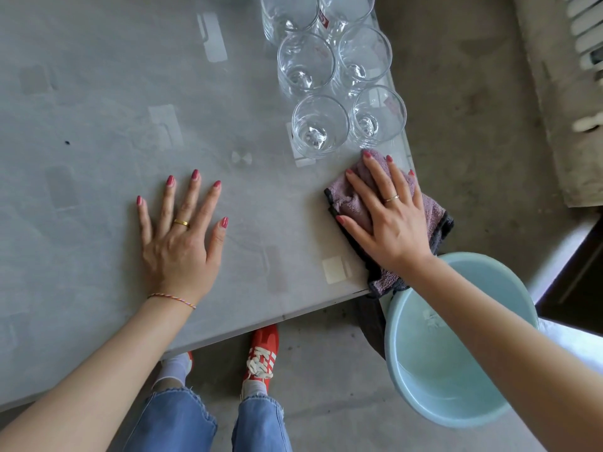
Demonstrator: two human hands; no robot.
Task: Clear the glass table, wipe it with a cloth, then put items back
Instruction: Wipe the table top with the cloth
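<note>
Head camera view, looking down at a glass table (98, 125) whose grey top fills the left and middle of the scene, with a concrete floor showing beyond its right and near edges.

The right hand (388, 216) lies flat, fingers spread, pressing a mauve cloth (434, 212) onto the near right corner of the table. It is not clenched around the cloth; the palm pins it down, which suits a wiping stroke. Part of the cloth hangs over the table edge.

The left hand (182, 233) rests open and flat on the bare glass, well apart from the cloth and holding nothing. It seems to be there to steady the person as they lean over.

Six empty drinking glasses (319, 125) stand upright in two rows along the right edge, running away to the far side. The nearest pair sits just beyond the cloth's fingertips. They appear to be grouped tightly to leave the rest of the surface free for wiping, though the patch beneath them is probably not yet cleaned.

A pale blue basin (456, 370) sits below the near right corner, likely kept close for rinsing the cloth. Whether it holds water is hard to tell.

Red shoes (262, 353) and blue jeans show beneath the table's near edge.
</note>
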